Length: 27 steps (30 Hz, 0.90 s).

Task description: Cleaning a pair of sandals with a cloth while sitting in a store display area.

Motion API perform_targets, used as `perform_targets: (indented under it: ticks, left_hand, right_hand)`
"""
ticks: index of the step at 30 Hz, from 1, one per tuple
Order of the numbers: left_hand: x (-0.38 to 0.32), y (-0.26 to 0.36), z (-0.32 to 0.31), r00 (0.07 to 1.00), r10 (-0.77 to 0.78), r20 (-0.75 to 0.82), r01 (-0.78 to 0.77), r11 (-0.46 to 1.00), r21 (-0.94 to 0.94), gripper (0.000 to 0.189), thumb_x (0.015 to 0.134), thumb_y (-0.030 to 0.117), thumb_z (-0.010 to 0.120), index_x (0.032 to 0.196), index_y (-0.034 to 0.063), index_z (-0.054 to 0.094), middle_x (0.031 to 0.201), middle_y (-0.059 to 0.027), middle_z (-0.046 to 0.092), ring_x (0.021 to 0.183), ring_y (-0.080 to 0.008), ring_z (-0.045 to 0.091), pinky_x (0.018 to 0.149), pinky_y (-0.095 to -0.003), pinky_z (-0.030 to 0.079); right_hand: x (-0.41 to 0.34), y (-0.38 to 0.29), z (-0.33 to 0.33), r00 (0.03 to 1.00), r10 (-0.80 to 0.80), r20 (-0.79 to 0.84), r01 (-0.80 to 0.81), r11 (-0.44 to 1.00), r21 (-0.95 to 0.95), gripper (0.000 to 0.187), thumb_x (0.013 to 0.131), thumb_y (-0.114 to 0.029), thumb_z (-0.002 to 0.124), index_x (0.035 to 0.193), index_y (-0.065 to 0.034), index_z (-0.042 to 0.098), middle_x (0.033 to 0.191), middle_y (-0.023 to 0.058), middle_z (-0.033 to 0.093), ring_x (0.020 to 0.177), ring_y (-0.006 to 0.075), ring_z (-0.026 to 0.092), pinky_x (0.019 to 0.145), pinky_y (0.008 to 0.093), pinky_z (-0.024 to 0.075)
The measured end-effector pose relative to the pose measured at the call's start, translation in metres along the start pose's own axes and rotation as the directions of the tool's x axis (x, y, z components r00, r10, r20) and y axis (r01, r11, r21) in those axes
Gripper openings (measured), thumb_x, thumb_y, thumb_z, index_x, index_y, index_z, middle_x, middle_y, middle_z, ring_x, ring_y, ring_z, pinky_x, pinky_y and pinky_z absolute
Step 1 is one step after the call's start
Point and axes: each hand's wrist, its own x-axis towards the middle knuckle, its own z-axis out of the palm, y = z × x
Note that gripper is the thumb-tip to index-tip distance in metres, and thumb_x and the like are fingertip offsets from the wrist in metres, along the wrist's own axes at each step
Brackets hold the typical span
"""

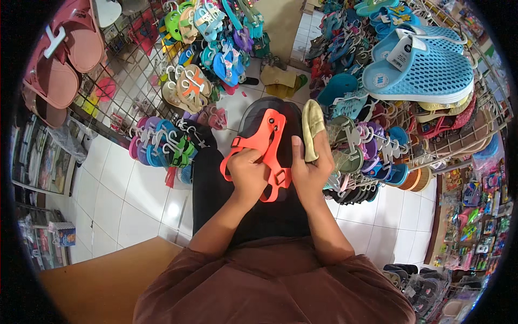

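A pair of sandals with dark soles point(259, 106) and bright orange-red straps point(274, 137) lies over my lap, soles side by side. My left hand point(247, 172) is closed around the straps in the middle of the pair. Small dark buckles sit on the straps at either side. A pale yellow cloth point(312, 125) is wrapped over the fingers of my right hand point(313, 168), hiding their tips. That hand stands upright at the right edge of the sandals, its bare thumb beside the right sole.
Wire racks hung with sandals flank me, with light-blue perforated clogs point(425, 69) on the right and maroon slides point(64, 52) at upper left. Ahead on the white-tiled floor point(133, 190) lies a yellowish cloth point(281, 79). A wooden surface point(109, 283) is at lower left.
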Motion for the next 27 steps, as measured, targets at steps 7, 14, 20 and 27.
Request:
perform_targets:
  ticks: [7,14,20,27]
  left_hand:
    - [0.004,0.018,0.000,0.998,0.048,0.042,-0.049,0.998,0.031,0.026,0.063,0.000,0.076,0.064,-0.0012,0.050,0.061,-0.0138,0.051,0.052,-0.0291,0.050,0.051,-0.0366,0.040]
    - [0.013,0.018,-0.014,0.956,-0.131,0.262,0.202,0.943,-0.266,0.048,0.079,0.000,0.084,0.125,0.0002,0.071,0.086,0.0036,0.066,0.069,0.0009,0.049,0.061,-0.0185,0.039]
    - [0.020,0.016,-0.015,0.887,-0.217,0.408,0.450,0.602,-0.659,0.051,0.084,-0.002,0.079,0.132,-0.0057,0.063,0.127,-0.0098,0.066,0.114,-0.0124,0.062,0.101,-0.0298,0.048]
    - [0.024,0.016,-0.020,0.850,-0.003,0.527,0.446,0.537,-0.716,0.062,0.085,0.000,0.078,0.141,-0.0040,0.051,0.159,-0.0162,0.036,0.141,-0.0213,0.045,0.114,-0.0369,0.040]
  right_hand:
    - [0.012,0.011,0.005,0.981,0.128,-0.147,-0.122,0.991,0.053,0.038,0.098,-0.001,0.064,0.135,0.0091,0.060,0.126,0.0180,0.069,0.110,0.0184,0.066,0.094,0.0294,0.0504]
    - [0.027,0.015,-0.005,0.891,0.404,-0.209,-0.340,0.896,0.284,0.038,0.104,-0.015,0.061,0.135,0.0078,0.061,0.125,0.0124,0.070,0.110,0.0133,0.063,0.097,0.0275,0.0477]
    - [0.030,0.021,-0.009,0.857,0.472,-0.208,-0.390,0.857,0.336,0.039,0.103,-0.015,0.064,0.132,0.0098,0.062,0.123,0.0137,0.070,0.109,0.0147,0.064,0.095,0.0275,0.0487]
    - [0.033,0.017,-0.013,0.919,0.278,-0.281,-0.236,0.956,0.172,0.035,0.102,-0.020,0.067,0.124,0.0067,0.068,0.109,0.0064,0.072,0.091,0.0072,0.062,0.079,0.0236,0.0496]
